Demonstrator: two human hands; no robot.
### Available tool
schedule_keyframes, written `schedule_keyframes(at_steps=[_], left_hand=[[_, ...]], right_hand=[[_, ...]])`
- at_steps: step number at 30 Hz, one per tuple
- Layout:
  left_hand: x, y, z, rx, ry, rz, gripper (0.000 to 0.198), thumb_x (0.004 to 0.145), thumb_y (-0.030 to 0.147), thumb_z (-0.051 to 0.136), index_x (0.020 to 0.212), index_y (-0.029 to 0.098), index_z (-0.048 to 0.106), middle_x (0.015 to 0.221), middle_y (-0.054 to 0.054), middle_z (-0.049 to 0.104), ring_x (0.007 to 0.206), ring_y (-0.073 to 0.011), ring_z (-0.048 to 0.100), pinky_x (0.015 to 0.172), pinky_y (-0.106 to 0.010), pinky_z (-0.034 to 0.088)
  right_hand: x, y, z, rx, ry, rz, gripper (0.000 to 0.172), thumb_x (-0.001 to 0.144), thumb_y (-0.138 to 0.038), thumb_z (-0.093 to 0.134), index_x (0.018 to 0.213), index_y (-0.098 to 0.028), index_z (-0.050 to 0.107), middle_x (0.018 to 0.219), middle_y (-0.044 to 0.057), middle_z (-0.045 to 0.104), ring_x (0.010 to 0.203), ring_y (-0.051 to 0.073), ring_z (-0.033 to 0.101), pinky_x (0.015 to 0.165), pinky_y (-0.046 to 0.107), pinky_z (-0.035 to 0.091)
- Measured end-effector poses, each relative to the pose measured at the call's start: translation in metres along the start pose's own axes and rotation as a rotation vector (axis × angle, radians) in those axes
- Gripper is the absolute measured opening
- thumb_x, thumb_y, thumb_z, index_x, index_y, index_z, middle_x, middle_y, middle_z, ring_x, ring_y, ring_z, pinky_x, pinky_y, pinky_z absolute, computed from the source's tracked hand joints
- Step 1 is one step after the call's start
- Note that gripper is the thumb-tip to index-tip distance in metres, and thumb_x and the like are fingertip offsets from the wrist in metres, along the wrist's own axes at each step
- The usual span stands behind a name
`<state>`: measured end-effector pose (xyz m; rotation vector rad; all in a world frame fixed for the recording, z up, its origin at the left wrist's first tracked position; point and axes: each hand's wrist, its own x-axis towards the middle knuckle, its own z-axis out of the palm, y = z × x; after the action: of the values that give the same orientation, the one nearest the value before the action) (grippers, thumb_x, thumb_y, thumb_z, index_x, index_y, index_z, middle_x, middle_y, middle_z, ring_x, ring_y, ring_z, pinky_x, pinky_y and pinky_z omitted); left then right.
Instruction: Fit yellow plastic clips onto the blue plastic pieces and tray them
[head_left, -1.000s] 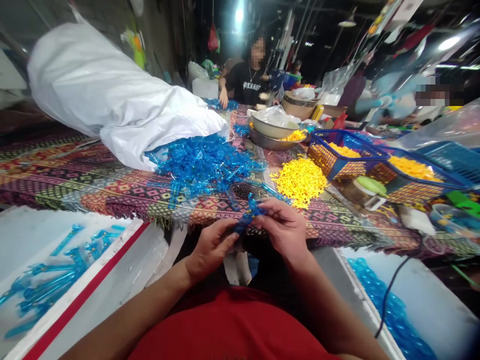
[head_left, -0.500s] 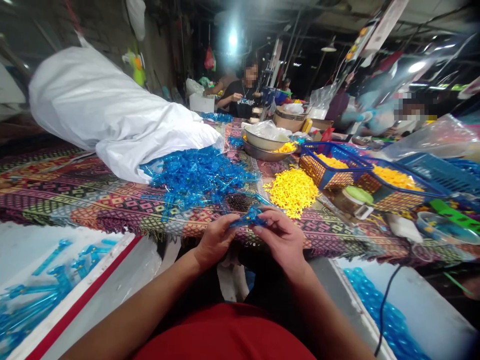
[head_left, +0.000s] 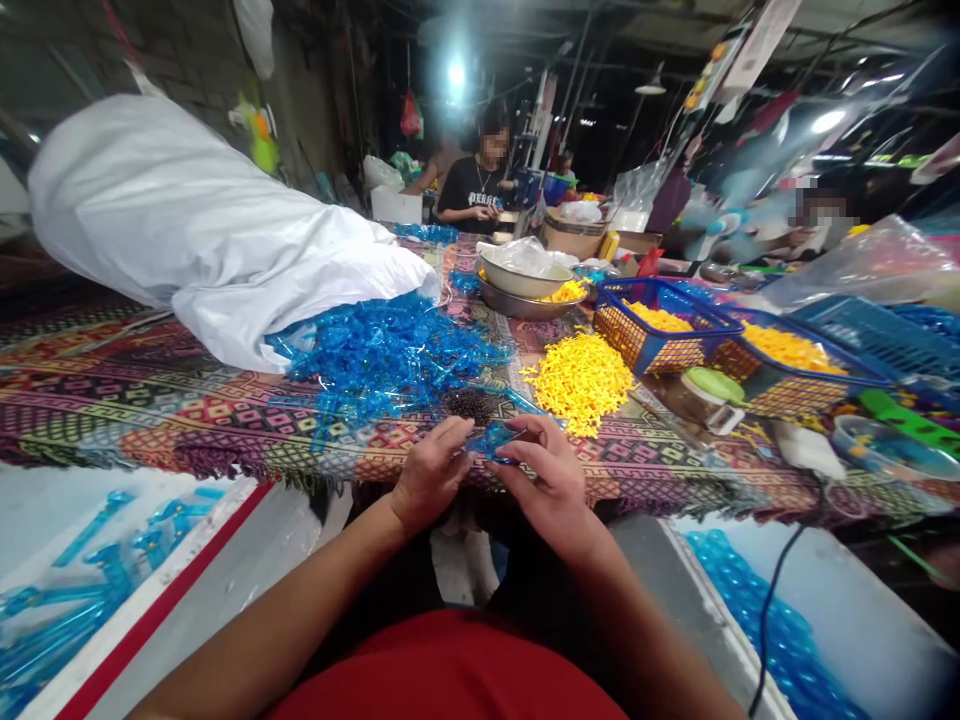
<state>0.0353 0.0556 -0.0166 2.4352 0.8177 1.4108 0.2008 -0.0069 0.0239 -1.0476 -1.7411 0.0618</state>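
Note:
Between my hands, just over the table's front edge, is a small translucent blue plastic part [head_left: 491,441]. The fingers of my left hand [head_left: 433,470] are closed on its left end. My right hand [head_left: 546,478] pinches the right end between thumb and fingers, which hide some of it. Right behind my hands lies a small heap of dark beads [head_left: 469,404]. A large pile of blue plastic parts [head_left: 390,355] spreads behind and to the left. To the right is a mound of small yellow pieces [head_left: 581,383].
A white sack [head_left: 202,220] lies across the patterned tablecloth [head_left: 225,415] at left. Metal bowls [head_left: 529,295] and blue baskets [head_left: 649,335] stand at the back right. White bins with blue parts flank my lap: left bin [head_left: 247,560], right bin [head_left: 862,600]. A person [head_left: 480,185] sits across the table.
The view has shifted slightly. Both hands stay on the blue part, and my right hand has turned a little around it. The person opposite has lowered their hands.

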Motion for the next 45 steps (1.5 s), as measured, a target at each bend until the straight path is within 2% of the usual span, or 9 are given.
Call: schedule_keyframes(at_steps=[4, 8, 12, 16, 18, 22, 32, 39, 45], left_hand=[[0.008, 0.013, -0.019, 0.023, 0.035, 0.132, 0.051, 0.083, 0.012, 0.051, 0.131, 0.018, 0.039, 0.125, -0.013, 0.055, 0.118, -0.0206, 0.051, 0.097, -0.038, 0.045], [0.017, 0.016, -0.028, -0.024, -0.010, 0.252, 0.036, 0.084, 0.008, 0.048, 0.117, 0.019, 0.051, 0.115, -0.012, 0.060, 0.107, -0.0174, 0.058, 0.088, -0.031, 0.050], [0.028, 0.011, -0.029, -0.100, -0.023, 0.212, 0.022, 0.083, 0.007, 0.048, 0.100, 0.017, 0.057, 0.104, -0.010, 0.063, 0.096, -0.0145, 0.063, 0.082, -0.026, 0.052], [0.039, 0.011, -0.029, -0.165, -0.152, 0.229, 0.028, 0.080, 0.005, 0.048, 0.104, 0.016, 0.056, 0.112, -0.013, 0.059, 0.106, -0.0177, 0.058, 0.087, -0.030, 0.050], [0.043, 0.011, -0.027, -0.185, -0.176, 0.246, 0.027, 0.080, 0.009, 0.051, 0.105, 0.016, 0.057, 0.113, -0.014, 0.058, 0.109, -0.0190, 0.056, 0.087, -0.031, 0.050], [0.051, 0.005, -0.022, -0.249, -0.161, 0.235, 0.018, 0.082, 0.013, 0.054, 0.097, 0.015, 0.062, 0.112, -0.015, 0.060, 0.106, -0.0194, 0.058, 0.087, -0.032, 0.050], [0.075, 0.005, -0.012, -0.516, -0.149, 0.035, 0.013, 0.076, 0.019, 0.065, 0.088, 0.014, 0.065, 0.103, -0.012, 0.063, 0.096, -0.0174, 0.062, 0.080, -0.027, 0.052], [0.078, 0.009, -0.022, -0.394, -0.197, 0.225, 0.009, 0.076, 0.012, 0.063, 0.085, 0.015, 0.062, 0.099, -0.011, 0.063, 0.095, -0.0165, 0.061, 0.081, -0.027, 0.051], [0.082, 0.003, -0.025, -0.489, -0.190, 0.099, 0.004, 0.078, 0.016, 0.061, 0.075, 0.015, 0.059, 0.085, -0.007, 0.064, 0.082, -0.0133, 0.062, 0.072, -0.024, 0.052]], right_hand=[[-0.002, 0.004, 0.005, -0.052, -0.046, -0.028, 0.013, 0.078, -0.014, 0.062, 0.089, -0.020, 0.061, 0.107, 0.010, 0.048, 0.097, 0.020, 0.053, 0.080, 0.037, 0.049], [0.003, 0.008, 0.006, -0.064, -0.078, -0.058, 0.017, 0.079, -0.016, 0.059, 0.096, -0.021, 0.061, 0.107, 0.010, 0.048, 0.099, 0.021, 0.053, 0.082, 0.038, 0.049], [0.011, 0.013, -0.003, -0.079, -0.176, -0.131, 0.021, 0.083, -0.013, 0.053, 0.101, -0.020, 0.060, 0.107, 0.011, 0.050, 0.101, 0.021, 0.053, 0.080, 0.037, 0.050], [0.015, 0.017, -0.013, -0.149, -0.206, -0.150, 0.018, 0.083, -0.016, 0.054, 0.101, -0.019, 0.060, 0.096, 0.010, 0.053, 0.091, 0.019, 0.055, 0.074, 0.034, 0.051], [0.015, 0.020, -0.017, -0.190, -0.209, -0.155, 0.018, 0.084, -0.016, 0.053, 0.101, -0.019, 0.060, 0.104, 0.012, 0.052, 0.092, 0.020, 0.055, 0.074, 0.035, 0.051], [0.020, 0.027, -0.025, -0.219, -0.263, -0.247, 0.017, 0.084, -0.014, 0.052, 0.099, -0.017, 0.061, 0.116, 0.015, 0.050, 0.096, 0.021, 0.056, 0.079, 0.036, 0.051], [0.045, 0.034, -0.036, -0.230, -0.399, -0.300, 0.014, 0.089, -0.019, 0.044, 0.091, -0.015, 0.058, 0.087, 0.010, 0.056, 0.078, 0.017, 0.054, 0.064, 0.028, 0.047], [0.056, 0.035, -0.034, -0.292, -0.519, -0.475, 0.018, 0.090, -0.018, 0.043, 0.080, -0.016, 0.059, 0.075, 0.006, 0.055, 0.070, 0.015, 0.050, 0.062, 0.028, 0.042], [0.064, 0.036, -0.031, -0.272, -0.546, -0.467, 0.019, 0.091, -0.020, 0.043, 0.084, -0.018, 0.061, 0.089, 0.008, 0.059, 0.078, 0.016, 0.053, 0.069, 0.030, 0.045]])
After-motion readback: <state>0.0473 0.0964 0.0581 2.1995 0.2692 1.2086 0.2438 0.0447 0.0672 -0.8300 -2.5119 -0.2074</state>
